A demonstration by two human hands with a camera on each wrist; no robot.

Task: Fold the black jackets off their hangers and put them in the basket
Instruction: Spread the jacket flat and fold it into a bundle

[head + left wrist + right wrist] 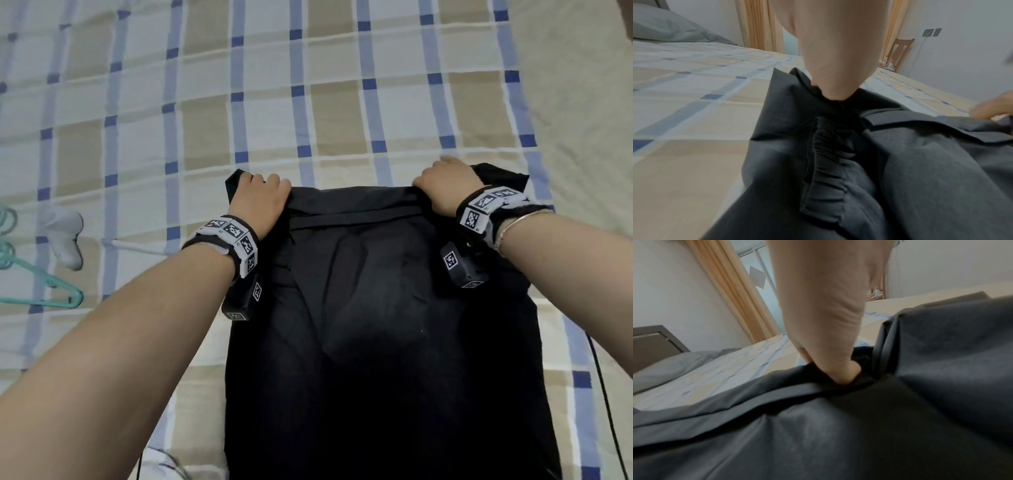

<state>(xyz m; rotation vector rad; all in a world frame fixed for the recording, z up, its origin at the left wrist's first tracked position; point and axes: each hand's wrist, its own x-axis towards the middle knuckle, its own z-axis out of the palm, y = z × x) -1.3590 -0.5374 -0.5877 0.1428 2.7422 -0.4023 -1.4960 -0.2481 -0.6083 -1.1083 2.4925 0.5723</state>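
A black jacket [383, 325] lies lengthwise on the checked bed cover, off its hanger, with its far edge folded over. My left hand [260, 198] grips the far left corner of that edge, fingers curled into the cloth. My right hand [445, 185] grips the far right corner the same way. In the left wrist view the left hand [830, 92] pinches the jacket [900, 170] beside a gathered elastic cuff [824, 162]. The right wrist view has the right hand [840, 374] dug into a fold of the jacket [859, 434]. No basket is in view.
Two teal hangers [37, 277] and a white object [65, 236] lie at the left on the bed cover [308, 102]. A black cable [606, 394] runs along the right. A grey pillow [668, 27], curtains and a wooden chair [900, 50] stand beyond the bed.
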